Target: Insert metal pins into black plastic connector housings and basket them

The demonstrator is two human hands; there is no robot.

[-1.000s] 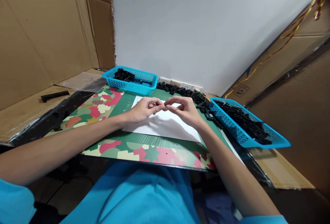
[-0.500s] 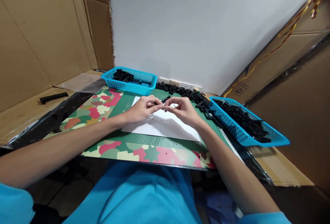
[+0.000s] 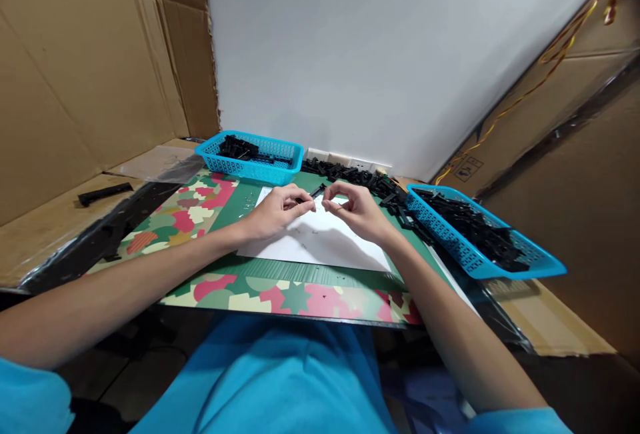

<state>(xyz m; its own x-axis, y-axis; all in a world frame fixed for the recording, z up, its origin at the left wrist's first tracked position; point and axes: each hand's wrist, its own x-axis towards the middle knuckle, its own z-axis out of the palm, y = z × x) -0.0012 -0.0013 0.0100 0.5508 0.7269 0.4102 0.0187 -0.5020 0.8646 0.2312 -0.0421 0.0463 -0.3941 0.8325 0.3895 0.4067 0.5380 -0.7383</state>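
Note:
Above a white sheet of paper (image 3: 320, 241), my left hand (image 3: 277, 213) is closed on a narrow black plastic part (image 3: 318, 191). One end of it sticks out past the fingertips, and the rest is hidden by the fingers. My right hand (image 3: 356, 213) is just to the right, a small gap away, with thumb and forefinger curled into a pinch. Whatever may be between those fingertips is too small to make out. Several tiny thin pieces lie on the paper below.
A blue basket (image 3: 250, 172) with black parts stands at the back left, another blue basket (image 3: 465, 257) at the right. Loose black parts (image 3: 370, 181) line the table's back edge by the wall. A single long black piece (image 3: 105, 194) lies on cardboard at the left.
My hands have come slightly apart at the fingertips, the right moving a little to the right. The left still holds the black part in about the same place.

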